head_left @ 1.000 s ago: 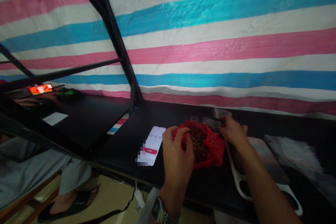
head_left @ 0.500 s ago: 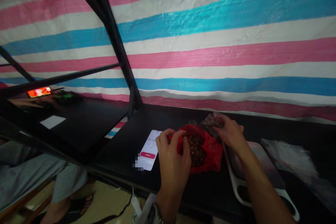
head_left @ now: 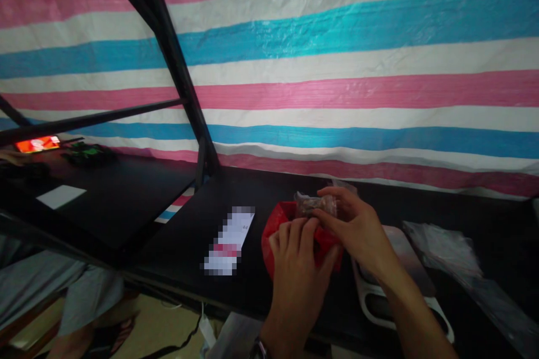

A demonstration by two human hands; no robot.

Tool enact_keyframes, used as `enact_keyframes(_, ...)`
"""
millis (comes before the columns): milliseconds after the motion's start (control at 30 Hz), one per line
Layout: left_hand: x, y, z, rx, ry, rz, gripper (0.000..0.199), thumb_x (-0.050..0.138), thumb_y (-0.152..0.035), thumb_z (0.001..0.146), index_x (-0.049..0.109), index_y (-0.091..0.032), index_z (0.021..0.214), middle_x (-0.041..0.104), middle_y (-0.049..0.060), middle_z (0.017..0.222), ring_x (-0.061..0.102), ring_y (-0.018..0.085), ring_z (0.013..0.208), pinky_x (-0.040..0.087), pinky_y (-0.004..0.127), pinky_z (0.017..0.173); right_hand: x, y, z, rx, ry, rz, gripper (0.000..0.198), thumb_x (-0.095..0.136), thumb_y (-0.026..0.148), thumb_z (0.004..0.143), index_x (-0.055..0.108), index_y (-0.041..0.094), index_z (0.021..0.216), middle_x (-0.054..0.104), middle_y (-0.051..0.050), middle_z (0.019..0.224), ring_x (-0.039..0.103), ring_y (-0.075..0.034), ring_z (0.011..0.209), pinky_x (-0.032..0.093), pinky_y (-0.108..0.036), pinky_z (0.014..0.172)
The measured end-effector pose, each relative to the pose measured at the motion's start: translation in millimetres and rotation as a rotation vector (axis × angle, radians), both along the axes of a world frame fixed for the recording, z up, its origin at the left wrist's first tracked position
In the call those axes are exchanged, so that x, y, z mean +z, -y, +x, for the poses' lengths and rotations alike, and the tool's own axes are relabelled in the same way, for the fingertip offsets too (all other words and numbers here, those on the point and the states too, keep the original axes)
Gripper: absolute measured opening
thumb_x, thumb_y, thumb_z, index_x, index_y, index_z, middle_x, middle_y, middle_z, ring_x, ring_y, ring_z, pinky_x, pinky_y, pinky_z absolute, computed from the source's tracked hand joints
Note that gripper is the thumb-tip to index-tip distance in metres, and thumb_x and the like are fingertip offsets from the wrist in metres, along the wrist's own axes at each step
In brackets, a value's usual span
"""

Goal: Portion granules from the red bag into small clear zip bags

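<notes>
Packet, clear plastic [head_left: 309,206]: being pinched by right hand [head_left: 362,230] at red bag's [head_left: 280,215] far side. Left hand [head_left: 298,263]: resting curled over bag, grip impossible to tell. Risk: possibly slipping or spilling, through loosening pinch or unsealed mouth.

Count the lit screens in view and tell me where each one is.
2. One is the phone lying left of the red bag, partly pixelated; the other is the red-orange screen at the far left. Others may be hidden.
</notes>
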State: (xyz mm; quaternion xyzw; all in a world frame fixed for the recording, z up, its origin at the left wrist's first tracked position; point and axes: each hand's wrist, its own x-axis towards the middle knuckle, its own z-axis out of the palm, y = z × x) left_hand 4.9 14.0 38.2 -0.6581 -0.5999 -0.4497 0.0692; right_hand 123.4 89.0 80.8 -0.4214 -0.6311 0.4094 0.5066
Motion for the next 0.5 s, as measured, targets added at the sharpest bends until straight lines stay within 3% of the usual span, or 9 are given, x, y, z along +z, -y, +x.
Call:
enact_keyframes(167,-8.8,-8.4,-5.7,0.035,0.098,0.049,0.033,0.075,-0.016,0.09,0.059,-0.023,0.118,0.073,0.006,0.11,0.067,0.029,0.104,0.05,0.047,0.091,-9.9,11.4,-8.7,0.149,-0.232,-0.054,0.044,0.085,0.041,0.079,0.069,0.027,0.118,0.08,-0.004,0.101,0.077,-0.022,0.095,0.062,-0.036,0.089)
enact_keyframes(300,-17.7,-15.2,-8.9,0.047,0.13,0.135,0.025,0.067,-0.018,0.095,0.06,-0.022,0.118,0.073,0.008,0.11,0.069,0.029,0.103,0.052,0.047,0.09,-17.4,12.7,-11.2,0.159,-0.363,-0.135,0.046,0.088,0.047,0.077,0.069,0.027,0.114,0.082,-0.004,0.096,0.078,-0.022,0.091,0.062,-0.038,0.091)
enact_keyframes(500,-22.5,-19.0,-5.8,0.036,0.156,0.21,0.016,0.061,-0.017,0.099,0.063,-0.022,0.114,0.074,0.008,0.107,0.071,0.025,0.098,0.058,0.041,0.087,-17.8,12.7,-4.1,0.165,-0.21,-0.143,0.031,0.085,0.05,0.08,0.079,0.022,0.092,0.08,-0.005,0.096,0.073,-0.022,0.092,0.059,-0.034,0.087)
